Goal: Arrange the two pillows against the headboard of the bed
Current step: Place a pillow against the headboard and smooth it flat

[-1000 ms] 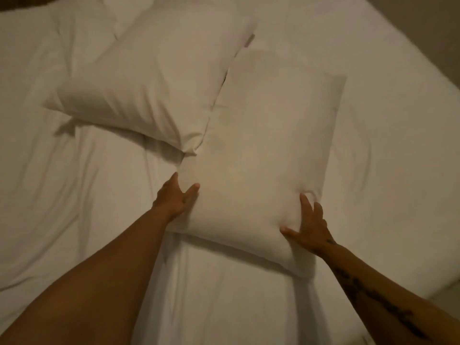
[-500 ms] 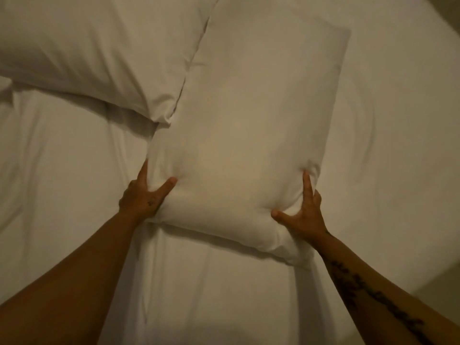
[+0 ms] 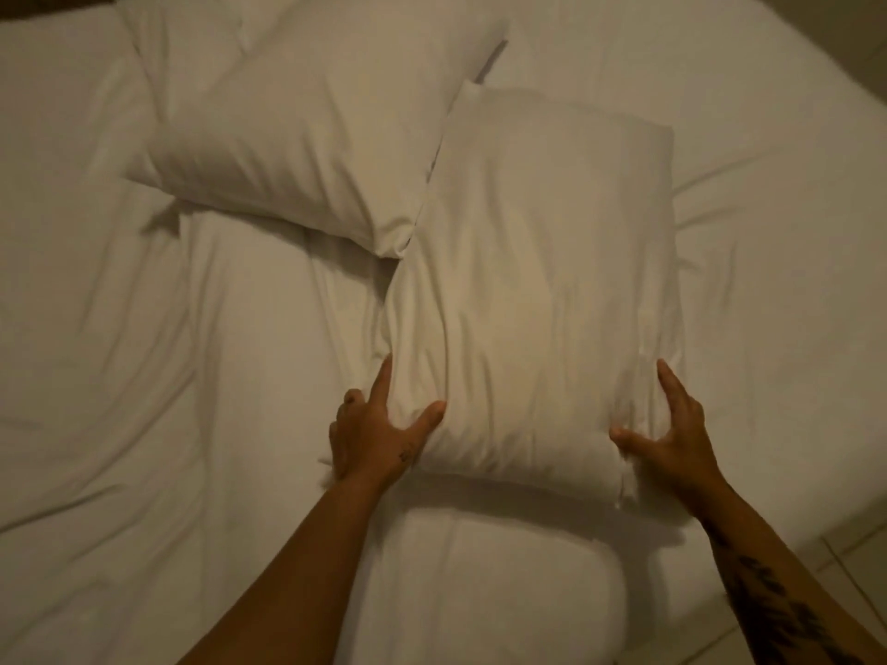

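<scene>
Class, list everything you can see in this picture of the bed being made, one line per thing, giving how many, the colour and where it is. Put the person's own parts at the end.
Near pillow: one, white, lying lengthwise right of centre on the bed, its near end held at both corners.
Far pillow: one, white, upper left, lying at an angle, its corner touching the near pillow's left edge.
Bed sheet: one, white, wrinkled, covering the mattress across most of the view.
Floor: pale tiles, a strip at the lower right past the bed's edge.
Dark strip: one, top left corner; possibly the headboard, too little shows to tell.
Left hand: one, gripping the near pillow's left near corner.
Right hand: one, fingers spread on the right near corner; forearm tattooed.
</scene>
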